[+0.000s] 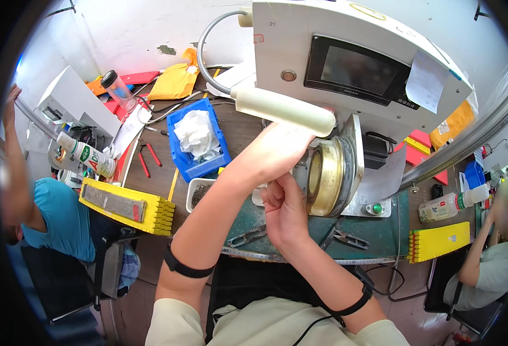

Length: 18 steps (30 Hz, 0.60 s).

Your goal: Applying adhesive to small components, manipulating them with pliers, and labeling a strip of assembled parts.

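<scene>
**Amber wheel on machine, right of two bare hands**

Amber wheel (330,185): one, translucent, round, mounted low on the front of the white machine (282,52). Axis runs roughly left to right; the hollow face is turned left, toward the hands. Metal plate (355,158) stands just right of it.

Right hand (287,210): beside the wheel, to the left of its lower half. Narrow: thumb and fingers curled together. Whether something small is pinched there, cannot tell.

Left hand (287,149): above the right hand, at the wheel's upper left, wrist bent over. Fingers partly hidden behind the white lamp tube (285,111); spread and contents cannot be told. Both hands lie close to the wheel; neither clearly nearer, contact not determinable.

Below: green mat (381,239), bearing two metal hand tools, one left (248,235), one right (352,239). Green button (377,209) at lower right of the wheel.

Left of the left forearm: small white tray (203,180) of dark bits; blue tray (199,170) with crumpled white material; red-handled pliers (144,165).
</scene>
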Available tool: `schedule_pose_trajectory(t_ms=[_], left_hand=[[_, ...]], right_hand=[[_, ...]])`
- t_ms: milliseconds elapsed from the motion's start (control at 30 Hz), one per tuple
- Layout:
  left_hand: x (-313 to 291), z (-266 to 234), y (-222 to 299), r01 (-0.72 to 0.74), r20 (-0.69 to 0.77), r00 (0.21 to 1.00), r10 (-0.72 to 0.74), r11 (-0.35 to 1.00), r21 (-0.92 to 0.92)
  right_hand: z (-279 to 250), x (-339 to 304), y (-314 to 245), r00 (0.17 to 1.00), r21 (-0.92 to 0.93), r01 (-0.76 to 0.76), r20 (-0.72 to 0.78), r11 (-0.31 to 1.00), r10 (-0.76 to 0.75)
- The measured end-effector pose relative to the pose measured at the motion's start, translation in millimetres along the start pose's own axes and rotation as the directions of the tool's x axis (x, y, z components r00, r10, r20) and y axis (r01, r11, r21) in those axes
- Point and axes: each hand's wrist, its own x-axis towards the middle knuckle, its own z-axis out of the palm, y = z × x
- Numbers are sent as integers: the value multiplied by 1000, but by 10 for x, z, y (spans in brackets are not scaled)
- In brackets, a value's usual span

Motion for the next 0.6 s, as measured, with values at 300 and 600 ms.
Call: schedule_pose_trajectory(t_ms=[300,600], left_hand=[[56,-90,-139,254,98,966,-241,955,-154],[150,30,-12,231,151,966,-211,964,-128]], right_hand=[[-95,-73,-20,998,-37,7,67,999,-5],[-239,-242,-71,996,-104,-10,86,995,19]])
